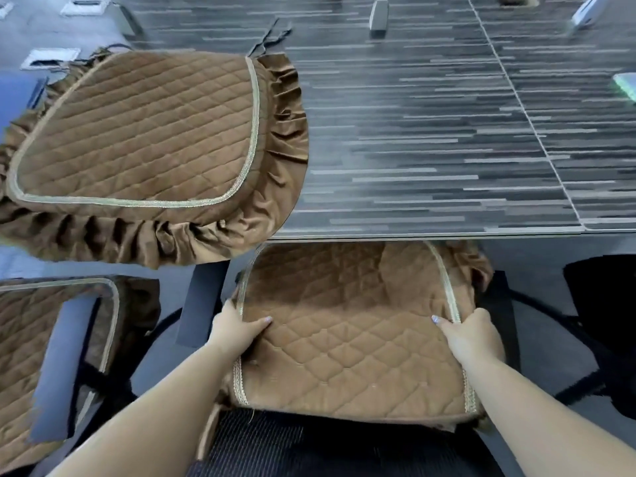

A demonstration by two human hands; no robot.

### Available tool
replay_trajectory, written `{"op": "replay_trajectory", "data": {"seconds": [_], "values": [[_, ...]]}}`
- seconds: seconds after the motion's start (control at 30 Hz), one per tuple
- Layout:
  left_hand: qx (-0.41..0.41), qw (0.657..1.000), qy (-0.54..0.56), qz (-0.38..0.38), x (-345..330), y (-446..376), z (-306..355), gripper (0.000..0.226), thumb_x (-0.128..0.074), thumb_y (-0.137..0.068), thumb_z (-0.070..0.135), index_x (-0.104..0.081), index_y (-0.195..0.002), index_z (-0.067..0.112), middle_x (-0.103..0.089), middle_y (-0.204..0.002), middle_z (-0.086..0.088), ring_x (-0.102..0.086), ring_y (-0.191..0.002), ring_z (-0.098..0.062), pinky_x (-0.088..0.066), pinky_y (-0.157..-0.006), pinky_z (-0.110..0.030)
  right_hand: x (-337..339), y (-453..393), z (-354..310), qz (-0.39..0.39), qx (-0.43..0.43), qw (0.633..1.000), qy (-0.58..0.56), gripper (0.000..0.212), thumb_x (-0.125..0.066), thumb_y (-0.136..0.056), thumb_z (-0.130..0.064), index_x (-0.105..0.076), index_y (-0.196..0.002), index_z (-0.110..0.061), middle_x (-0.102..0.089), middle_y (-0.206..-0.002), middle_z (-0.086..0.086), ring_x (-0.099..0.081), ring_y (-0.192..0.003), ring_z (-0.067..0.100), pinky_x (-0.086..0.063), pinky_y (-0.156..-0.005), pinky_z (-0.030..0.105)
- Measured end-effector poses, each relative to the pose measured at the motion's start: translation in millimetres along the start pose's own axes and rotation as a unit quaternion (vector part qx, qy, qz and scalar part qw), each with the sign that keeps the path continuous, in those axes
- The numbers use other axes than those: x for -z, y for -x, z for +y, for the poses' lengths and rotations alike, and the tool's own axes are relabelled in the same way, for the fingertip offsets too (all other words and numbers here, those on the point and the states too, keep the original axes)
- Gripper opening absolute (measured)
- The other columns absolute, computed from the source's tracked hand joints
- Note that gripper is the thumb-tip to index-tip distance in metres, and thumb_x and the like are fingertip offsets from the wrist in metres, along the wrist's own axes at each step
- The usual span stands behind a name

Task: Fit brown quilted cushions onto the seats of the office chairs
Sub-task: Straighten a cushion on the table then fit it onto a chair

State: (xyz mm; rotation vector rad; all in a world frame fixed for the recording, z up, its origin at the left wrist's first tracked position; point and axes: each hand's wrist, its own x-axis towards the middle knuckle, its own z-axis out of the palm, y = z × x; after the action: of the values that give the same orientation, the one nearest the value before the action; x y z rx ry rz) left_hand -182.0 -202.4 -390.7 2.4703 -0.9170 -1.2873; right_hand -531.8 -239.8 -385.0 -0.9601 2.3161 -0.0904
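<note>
A brown quilted cushion (347, 342) with gold trim lies on the seat of the office chair (275, 445) right below me, partly under the table edge. My left hand (237, 328) grips its left edge, thumb on top. My right hand (471, 335) grips its right edge the same way. A second brown cushion (148, 139) with a ruffled skirt lies on the table at the left, overhanging the near edge. A third cushion (41, 335) covers the chair seat at the far left, behind a grey armrest (58, 370).
The dark striped table (430, 132) fills the upper view, with grey cable boxes (378, 15) along its far side. Another black chair (602, 304) stands at the right. Black ties (268, 39) trail from the cushion on the table.
</note>
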Motion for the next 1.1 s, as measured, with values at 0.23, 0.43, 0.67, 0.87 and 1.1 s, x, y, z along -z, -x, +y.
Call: {"op": "replay_trajectory", "data": {"seconds": [0.23,0.43,0.67,0.87,1.1], "values": [[0.009,1.000,0.000,-0.013,-58,-102,-16,0.082,-0.076,-0.079,0.030,-0.029,-0.143,0.009,-0.048,-0.139,-0.015,-0.048,-0.126,-0.034,-0.041,-0.099,-0.036,-87,-78,9,-0.032,-0.025,0.999,-0.002,0.064,-0.064,-0.086,-0.041,-0.039,-0.124,0.005,-0.057,-0.111,0.027,-0.057,-0.099,0.043,-0.048,-0.073,0.042],[0.009,0.999,-0.039,0.002,-107,-137,-62,0.097,-0.085,-0.067,0.030,-0.029,-0.144,0.010,-0.047,-0.138,-0.015,-0.046,-0.128,-0.035,-0.041,-0.104,-0.047,-138,-114,45,-0.080,-0.054,0.995,-0.014,0.085,-0.071,-0.083,-0.028,-0.016,-0.144,-0.007,-0.047,-0.137,0.021,-0.051,-0.117,0.041,-0.043,-0.089,0.040],[0.012,0.998,-0.065,0.002,-129,-132,-86,0.100,-0.081,-0.073,0.024,-0.017,-0.150,0.011,-0.039,-0.146,-0.014,-0.035,-0.135,-0.033,-0.031,-0.109,-0.040,-146,-109,67,-0.108,-0.051,0.989,0.082,0.074,-0.072,-0.082,-0.030,-0.028,-0.132,0.001,-0.053,-0.127,0.024,-0.054,-0.112,0.041,-0.043,-0.085,0.039],[0.028,0.997,-0.077,0.001,-130,-130,-95,0.106,-0.079,-0.076,0.023,-0.006,-0.153,0.017,-0.032,-0.147,-0.023,-0.032,-0.136,-0.037,-0.028,-0.111,-0.045,-150,-103,78,-0.160,-0.069,0.973,0.153,0.072,-0.078,-0.074,-0.036,-0.040,-0.121,0.004,-0.060,-0.114,0.021,-0.060,-0.098,0.036,-0.047,-0.075,0.036],[0.018,0.996,-0.085,0.010,-139,-124,-93,0.105,-0.076,-0.079,0.022,-0.002,-0.153,0.018,-0.027,-0.145,-0.026,-0.034,-0.134,-0.040,-0.028,-0.110,-0.045,-154,-107,82,-0.155,-0.079,0.971,0.162,0.066,-0.076,-0.078,-0.030,-0.041,-0.121,0.006,-0.062,-0.105,0.019,-0.056,-0.077,0.029,-0.047,-0.068,0.033]]}}
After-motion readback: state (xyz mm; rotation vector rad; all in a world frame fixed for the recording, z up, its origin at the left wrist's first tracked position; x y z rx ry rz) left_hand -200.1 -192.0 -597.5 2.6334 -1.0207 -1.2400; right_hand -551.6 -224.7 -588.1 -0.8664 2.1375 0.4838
